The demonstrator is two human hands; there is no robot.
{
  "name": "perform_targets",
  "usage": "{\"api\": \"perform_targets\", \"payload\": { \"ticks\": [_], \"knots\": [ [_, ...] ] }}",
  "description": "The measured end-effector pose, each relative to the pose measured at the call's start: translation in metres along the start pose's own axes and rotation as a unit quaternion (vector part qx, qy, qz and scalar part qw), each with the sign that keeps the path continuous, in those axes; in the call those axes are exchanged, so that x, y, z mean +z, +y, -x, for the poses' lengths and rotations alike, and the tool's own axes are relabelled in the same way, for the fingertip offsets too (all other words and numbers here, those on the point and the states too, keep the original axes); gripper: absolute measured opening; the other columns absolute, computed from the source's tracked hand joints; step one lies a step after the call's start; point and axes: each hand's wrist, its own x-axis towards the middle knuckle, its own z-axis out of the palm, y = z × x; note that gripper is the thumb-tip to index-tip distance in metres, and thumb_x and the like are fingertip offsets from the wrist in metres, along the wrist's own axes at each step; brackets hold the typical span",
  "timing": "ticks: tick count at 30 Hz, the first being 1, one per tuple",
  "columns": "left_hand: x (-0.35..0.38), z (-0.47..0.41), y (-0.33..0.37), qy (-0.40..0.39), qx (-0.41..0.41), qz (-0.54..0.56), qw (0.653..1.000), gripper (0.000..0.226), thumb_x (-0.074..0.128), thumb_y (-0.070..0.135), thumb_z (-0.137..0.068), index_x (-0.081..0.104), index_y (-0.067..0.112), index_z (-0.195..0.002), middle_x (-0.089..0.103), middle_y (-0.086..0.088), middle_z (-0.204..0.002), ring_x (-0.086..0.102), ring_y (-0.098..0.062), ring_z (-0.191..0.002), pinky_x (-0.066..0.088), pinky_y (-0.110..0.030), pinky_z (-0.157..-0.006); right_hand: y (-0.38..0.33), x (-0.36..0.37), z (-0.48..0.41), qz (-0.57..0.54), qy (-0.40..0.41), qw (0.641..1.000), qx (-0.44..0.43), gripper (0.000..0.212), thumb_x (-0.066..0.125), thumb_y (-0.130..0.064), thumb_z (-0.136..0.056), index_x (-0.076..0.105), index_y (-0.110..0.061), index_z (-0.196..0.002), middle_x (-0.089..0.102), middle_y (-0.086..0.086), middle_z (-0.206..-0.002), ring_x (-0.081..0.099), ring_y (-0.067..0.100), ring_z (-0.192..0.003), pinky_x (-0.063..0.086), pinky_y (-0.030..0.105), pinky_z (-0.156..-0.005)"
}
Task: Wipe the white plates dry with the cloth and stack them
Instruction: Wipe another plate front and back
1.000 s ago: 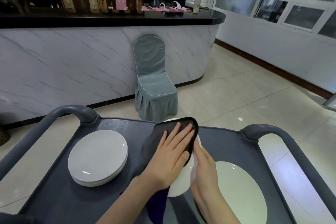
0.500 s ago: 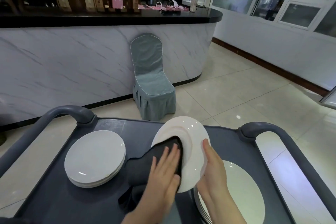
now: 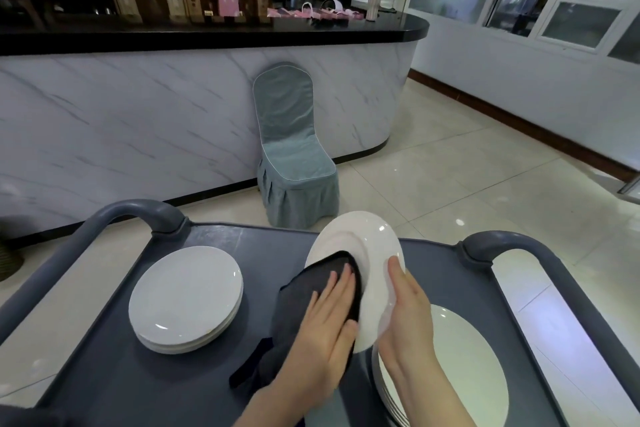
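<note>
A white plate stands tilted on edge above the dark grey cart top. My right hand grips its right rim from behind. My left hand lies flat on a dark cloth and presses it against the lower left of the plate's face. A small stack of white plates rests on the left of the cart. Another stack of white plates lies at the right, partly hidden by my right arm.
The cart has grey tubular handles at the far left and far right. Beyond it a chair in a blue-grey cover stands against a marble-fronted bar counter. Tiled floor spreads to the right.
The cloth and my left hand slid from the plate's top down to its lower left, uncovering the upper face. The plate now stands a little more upright.
</note>
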Motion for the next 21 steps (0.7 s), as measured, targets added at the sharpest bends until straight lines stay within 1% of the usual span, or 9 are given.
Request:
{"api": "perform_targets", "payload": {
  "ticks": [2, 5, 8, 10, 12, 14, 16, 19, 21],
  "knots": [
    [-0.003, -0.013, 0.008, -0.004, 0.011, 0.032, 0.999, 0.056, 0.026, 0.024, -0.103, 0.004, 0.034, -0.154, -0.001, 0.028, -0.161, -0.006, 0.004, -0.148, -0.006, -0.022, -0.120, 0.006, -0.002, 0.005, -0.004, -0.002, 1.000, 0.022, 0.028, 0.059, -0.031, -0.097, 0.077, -0.012, -0.106, 0.077, 0.011, -0.106, 0.074, 0.025, -0.097, 0.057, 0.033, -0.073],
    [-0.018, -0.030, -0.002, 0.003, -0.022, 0.016, 1.000, 0.052, 0.025, 0.023, -0.108, 0.000, 0.034, -0.152, -0.004, 0.024, -0.161, -0.010, 0.007, -0.146, -0.005, -0.030, -0.123, 0.010, -0.004, 0.009, -0.013, -0.003, 0.999, 0.034, 0.025, 0.061, -0.030, -0.095, 0.079, -0.013, -0.100, 0.076, 0.013, -0.107, 0.073, 0.029, -0.099, 0.054, 0.041, -0.081],
    [-0.020, -0.025, -0.016, 0.012, -0.084, 0.032, 0.996, 0.054, 0.028, 0.018, -0.107, 0.000, 0.029, -0.152, -0.005, 0.021, -0.160, -0.010, 0.004, -0.147, 0.000, -0.038, -0.124, 0.003, -0.004, 0.005, 0.012, 0.009, 1.000, 0.000, 0.024, 0.062, -0.032, -0.095, 0.079, -0.015, -0.095, 0.078, 0.007, -0.099, 0.075, 0.020, -0.088, 0.057, 0.032, -0.069],
    [-0.012, -0.014, -0.015, 0.024, -0.100, 0.056, 0.993, 0.055, 0.029, 0.016, -0.107, 0.001, 0.028, -0.153, -0.005, 0.024, -0.159, -0.009, 0.002, -0.148, 0.002, -0.038, -0.124, -0.005, -0.003, 0.000, 0.010, 0.016, 1.000, -0.023, 0.024, 0.062, -0.031, -0.096, 0.078, -0.013, -0.094, 0.078, 0.002, -0.092, 0.075, 0.014, -0.079, 0.056, 0.023, -0.058],
    [0.000, -0.005, -0.006, 0.013, -0.096, 0.057, 0.994, 0.054, 0.028, 0.017, -0.108, 0.001, 0.033, -0.151, -0.005, 0.028, -0.157, -0.012, 0.004, -0.147, -0.003, -0.038, -0.124, -0.008, -0.004, -0.004, 0.004, 0.027, 0.999, -0.030, 0.022, 0.062, -0.030, -0.096, 0.075, -0.013, -0.093, 0.078, 0.001, -0.087, 0.074, 0.012, -0.074, 0.055, 0.021, -0.054],
    [0.008, -0.002, 0.007, -0.019, -0.064, 0.061, 0.996, 0.053, 0.026, 0.022, -0.107, 0.001, 0.039, -0.151, -0.004, 0.034, -0.157, -0.013, 0.008, -0.145, -0.008, -0.033, -0.122, -0.006, -0.004, -0.004, 0.000, 0.031, 0.999, -0.017, 0.023, 0.060, -0.029, -0.097, 0.074, -0.011, -0.096, 0.078, 0.004, -0.090, 0.074, 0.014, -0.076, 0.056, 0.022, -0.056],
    [0.008, -0.007, 0.015, -0.042, -0.040, 0.061, 0.996, 0.054, 0.026, 0.025, -0.107, -0.002, 0.044, -0.150, -0.006, 0.037, -0.156, -0.013, 0.012, -0.144, -0.009, -0.027, -0.118, 0.001, -0.006, -0.002, -0.001, 0.027, 1.000, 0.000, 0.025, 0.059, -0.029, -0.098, 0.075, -0.010, -0.099, 0.078, 0.009, -0.096, 0.076, 0.019, -0.084, 0.058, 0.025, -0.060],
    [-0.001, -0.021, 0.008, -0.035, -0.065, 0.024, 0.997, 0.055, 0.025, 0.038, -0.105, -0.008, 0.043, -0.148, -0.011, 0.030, -0.157, -0.015, 0.010, -0.144, -0.005, -0.030, -0.122, 0.011, -0.006, 0.004, 0.009, 0.020, 1.000, 0.016, 0.026, 0.060, -0.029, -0.098, 0.079, -0.012, -0.095, 0.078, 0.011, -0.098, 0.076, 0.025, -0.088, 0.057, 0.031, -0.066],
    [-0.011, -0.026, -0.006, -0.030, -0.104, 0.003, 0.994, 0.066, 0.023, 0.054, -0.098, -0.009, 0.037, -0.152, -0.011, 0.024, -0.159, -0.012, 0.005, -0.146, -0.002, -0.035, -0.123, 0.014, -0.005, 0.005, 0.029, 0.027, 0.999, 0.005, 0.024, 0.062, -0.029, -0.097, 0.078, -0.013, -0.094, 0.078, 0.010, -0.096, 0.075, 0.025, -0.086, 0.055, 0.035, -0.070]
  ]
}}
